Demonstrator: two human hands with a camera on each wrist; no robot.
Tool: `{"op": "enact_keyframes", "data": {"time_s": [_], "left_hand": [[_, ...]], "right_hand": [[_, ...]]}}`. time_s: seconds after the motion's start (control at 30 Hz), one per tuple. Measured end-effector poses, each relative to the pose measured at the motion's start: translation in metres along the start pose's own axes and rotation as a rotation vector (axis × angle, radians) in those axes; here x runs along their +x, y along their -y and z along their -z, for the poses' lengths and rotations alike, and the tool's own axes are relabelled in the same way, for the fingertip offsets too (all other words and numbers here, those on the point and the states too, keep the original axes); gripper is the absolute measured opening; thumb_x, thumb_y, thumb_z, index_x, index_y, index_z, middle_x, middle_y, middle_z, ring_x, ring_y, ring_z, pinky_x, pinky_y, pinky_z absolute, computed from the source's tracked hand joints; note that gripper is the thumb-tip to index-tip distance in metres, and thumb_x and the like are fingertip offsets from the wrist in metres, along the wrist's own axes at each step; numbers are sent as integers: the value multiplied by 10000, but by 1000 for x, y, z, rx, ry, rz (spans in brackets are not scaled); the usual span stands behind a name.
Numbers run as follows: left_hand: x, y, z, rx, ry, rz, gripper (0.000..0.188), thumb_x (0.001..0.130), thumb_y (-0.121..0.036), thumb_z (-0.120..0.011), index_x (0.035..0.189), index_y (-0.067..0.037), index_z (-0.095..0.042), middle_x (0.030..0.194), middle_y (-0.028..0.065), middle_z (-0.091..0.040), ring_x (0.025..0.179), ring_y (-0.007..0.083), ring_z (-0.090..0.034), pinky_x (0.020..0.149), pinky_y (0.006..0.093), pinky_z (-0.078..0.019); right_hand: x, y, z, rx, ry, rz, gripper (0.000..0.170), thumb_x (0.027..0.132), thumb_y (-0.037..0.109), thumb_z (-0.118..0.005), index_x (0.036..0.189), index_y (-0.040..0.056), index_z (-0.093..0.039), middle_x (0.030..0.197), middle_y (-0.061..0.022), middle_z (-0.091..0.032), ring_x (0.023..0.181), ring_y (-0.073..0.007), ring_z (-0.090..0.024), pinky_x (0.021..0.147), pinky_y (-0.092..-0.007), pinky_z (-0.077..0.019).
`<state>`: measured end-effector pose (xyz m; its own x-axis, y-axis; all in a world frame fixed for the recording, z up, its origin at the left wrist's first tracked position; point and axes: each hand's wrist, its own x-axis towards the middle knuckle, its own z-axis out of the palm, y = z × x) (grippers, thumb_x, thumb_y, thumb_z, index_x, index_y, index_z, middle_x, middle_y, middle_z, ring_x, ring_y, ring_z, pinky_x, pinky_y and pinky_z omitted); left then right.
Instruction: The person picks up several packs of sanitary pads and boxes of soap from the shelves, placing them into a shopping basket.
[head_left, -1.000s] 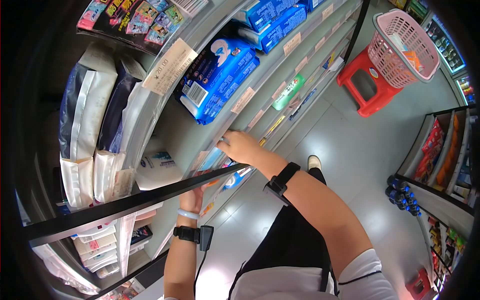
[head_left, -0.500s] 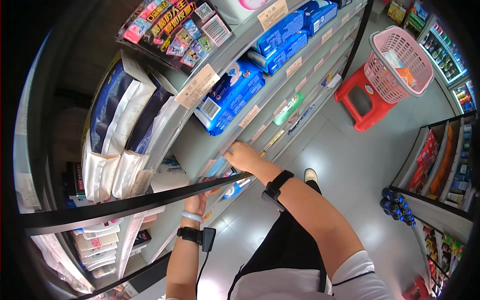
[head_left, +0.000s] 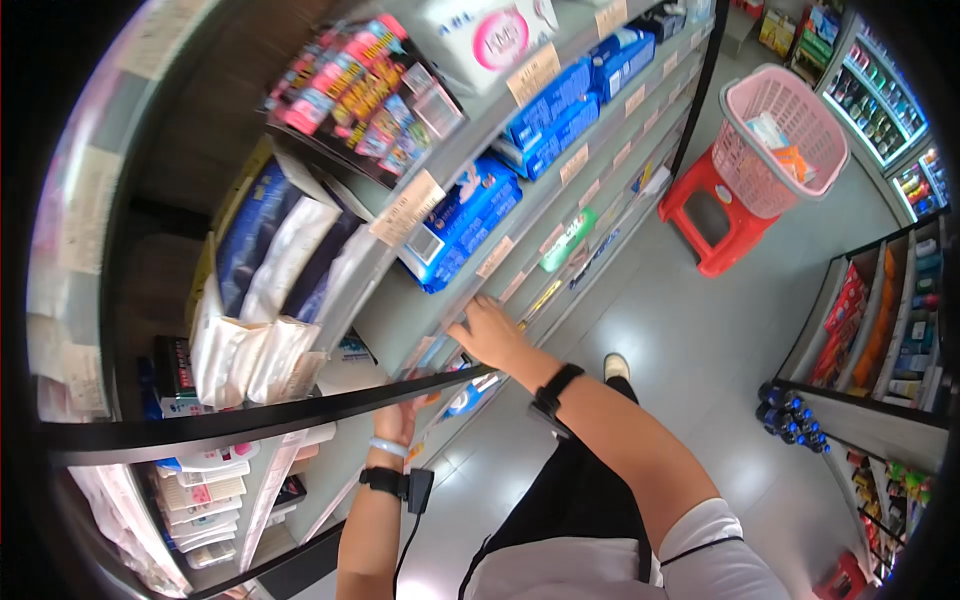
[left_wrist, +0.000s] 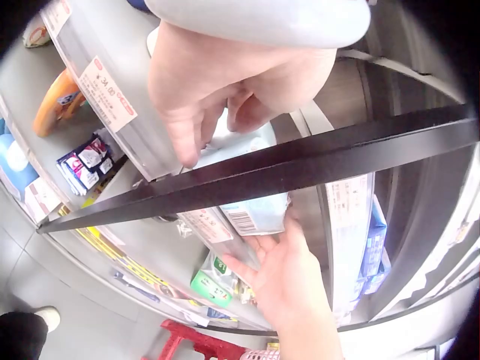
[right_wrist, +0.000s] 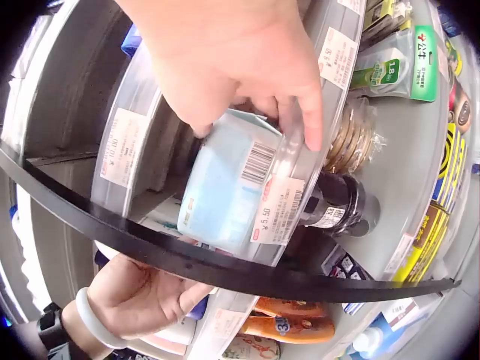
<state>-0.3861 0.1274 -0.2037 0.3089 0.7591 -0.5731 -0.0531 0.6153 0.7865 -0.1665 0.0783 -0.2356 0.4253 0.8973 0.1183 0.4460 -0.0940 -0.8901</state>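
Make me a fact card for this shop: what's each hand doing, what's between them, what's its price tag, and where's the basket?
Between the hands: light blue package, barcode showing
Left hand: at one end; grip unclear
Right hand: at the opposite end, fingers and thumb around it
Nearest price tag: reads 5.50
Black bar: crosses in front of the package's lower end
Pink basket: on a red stool

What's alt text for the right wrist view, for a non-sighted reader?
The right hand reaches over one end of a light-blue pack on a store shelf, its barcode beside a 5.50 price tag. The left hand, with a white bracelet, is near the other end, and a black bar crosses the foreground.
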Motion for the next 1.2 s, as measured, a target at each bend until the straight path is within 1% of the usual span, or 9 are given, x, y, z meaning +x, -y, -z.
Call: {"op": "enact_keyframes", "data": {"time_s": [0.27, 0.33, 0.47, 0.6, 0.7, 0.8, 0.9, 1.1, 1.2], "left_hand": [[-82, 12, 19, 157, 28, 109, 283, 900, -127, -470, 1134, 24, -518, 1075, 140, -594, 976, 217, -591, 834, 317, -485], [-104, 10, -10, 364, 247, 179, 264, 894, -135, -492, 1099, 20, -552, 1060, 131, -603, 951, 203, -598, 835, 305, -481], [-104, -27, -99, 308, 234, -126, 258, 885, -146, -516, 1073, 22, -570, 1014, 108, -619, 920, 166, -595, 814, 294, -483], [-50, -72, -161, 253, -123, -423, 324, 841, -176, -575, 1116, -10, -534, 1121, 129, -561, 1033, 198, -542, 836, 273, -438], [-7, -82, -175, 120, -257, -295, 398, 839, -248, -591, 1174, -66, -477, 1090, 55, -533, 1035, 189, -475, 865, 365, -378], [21, -85, -162, -7, -107, -58, 337, 855, -271, -573, 1149, -132, -484, 1020, 2, -537, 970, 170, -473, 872, 384, -367], [27, -89, -166, 7, -165, 31, 251, 871, -293, -552, 1094, -186, -508, 991, -22, -546, 914, 145, -493, 833, 357, -393], [48, -73, -127, -33, -91, -1, 251, 866, -299, -568, 1087, -184, -534, 979, -23, -571, 850, 117, -528, 741, 288, -442], [4, -82, -154, -66, -55, -142, 322, 852, -240, -585, 1152, -142, -518, 1091, 12, -574, 967, 164, -552, 783, 348, -461]], "right_hand": [[-37, 26, 94, 144, -266, -39, 308, 818, 216, -568, 1054, 18, -554, 984, -164, -576, 934, -297, -561, 758, -397, -467], [-21, 43, 120, 201, -384, -88, 268, 809, 166, -578, 1024, 5, -563, 946, -153, -579, 846, -256, -584, 719, -361, -472], [24, 57, 152, 215, -484, -16, 294, 810, 180, -577, 1036, -6, -549, 919, -157, -575, 790, -267, -568, 689, -366, -449], [55, 53, 161, 129, -389, -41, 398, 805, 274, -579, 1089, 0, -529, 970, -202, -588, 856, -330, -569, 752, -393, -450], [65, 50, 163, 88, -276, -113, 444, 802, 303, -576, 1117, -3, -509, 985, -234, -587, 889, -366, -570, 759, -417, -456], [71, 62, 176, 10, -186, -162, 448, 814, 345, -548, 1090, -7, -513, 915, -238, -603, 863, -389, -577, 729, -458, -463], [84, 61, 182, -54, -64, -204, 426, 824, 376, -524, 1024, -1, -531, 875, -235, -610, 833, -395, -583, 709, -472, -466], [94, 47, 181, -72, 4, -140, 407, 828, 404, -505, 923, 11, -556, 783, -220, -618, 752, -401, -589, 679, -486, -466], [84, 53, 186, 17, 46, -106, 417, 819, 414, -519, 922, 13, -571, 729, -205, -617, 708, -401, -593, 662, -480, -468]]}}
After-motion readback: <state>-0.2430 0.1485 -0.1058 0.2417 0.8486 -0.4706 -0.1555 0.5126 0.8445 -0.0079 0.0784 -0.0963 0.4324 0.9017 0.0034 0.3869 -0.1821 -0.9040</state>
